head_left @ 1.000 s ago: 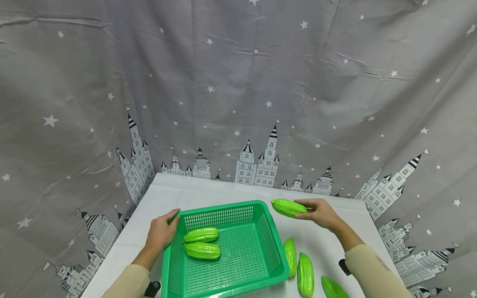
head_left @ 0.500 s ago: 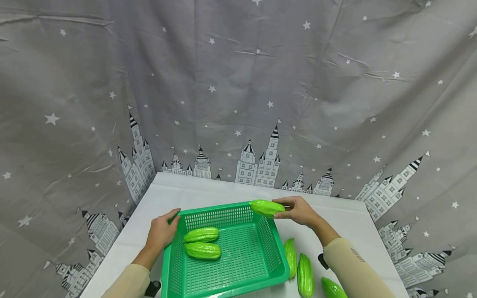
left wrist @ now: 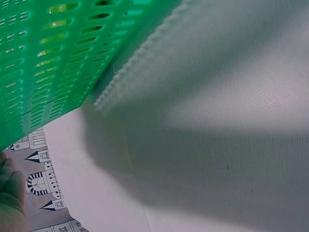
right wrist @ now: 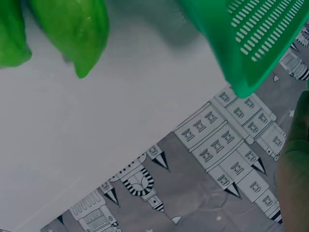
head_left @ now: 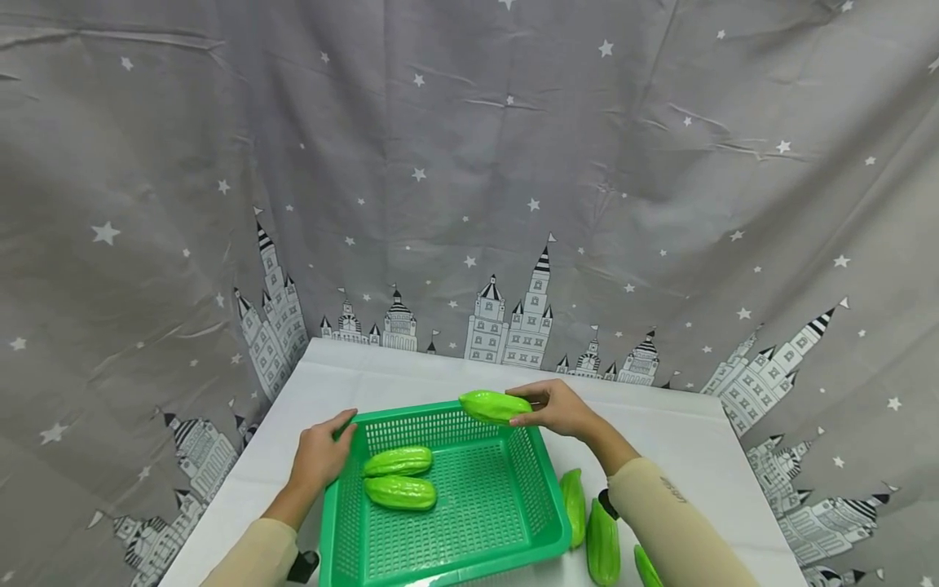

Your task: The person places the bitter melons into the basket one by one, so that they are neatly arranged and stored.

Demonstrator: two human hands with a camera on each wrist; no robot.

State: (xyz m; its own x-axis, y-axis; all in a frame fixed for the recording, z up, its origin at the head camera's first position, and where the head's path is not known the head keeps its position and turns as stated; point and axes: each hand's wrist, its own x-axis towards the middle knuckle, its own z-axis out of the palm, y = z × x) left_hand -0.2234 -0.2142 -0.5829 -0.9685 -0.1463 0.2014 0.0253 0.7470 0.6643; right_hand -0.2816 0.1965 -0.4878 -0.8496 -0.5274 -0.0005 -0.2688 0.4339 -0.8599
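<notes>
Right hand (head_left: 561, 408) and left hand (head_left: 320, 455) at work on a green basket (head_left: 477, 497), which lies between them on a white table (head_left: 682, 440). Right hand: thumb and fingers pinch one end of a green gourd (head_left: 490, 407); the gourd lies crosswise, its free tip directed toward the left hand's side. In the head view it overlaps the basket's far rim, near the corner closest to the right hand; whether it touches that rim cannot be told. Left hand: grips the basket's rim at the far corner on its own side, the thumb and forefinger set at the edge.

To the right of the left hand, inside the basket, an upper gourd (head_left: 398, 461) and a lower gourd (head_left: 400, 493) lie side by side, both closer to the left hand than to the right.

Nearer the body than the right hand, outside the basket, an inner gourd (head_left: 575, 507) lies just beside the basket wall, followed by a middle gourd (head_left: 604, 542) and an outer gourd (head_left: 649, 567), the last partly hidden by the right sleeve (head_left: 667, 522). Beyond both hands hangs a grey curtain (head_left: 440, 163) printed with white stars and castles.
</notes>
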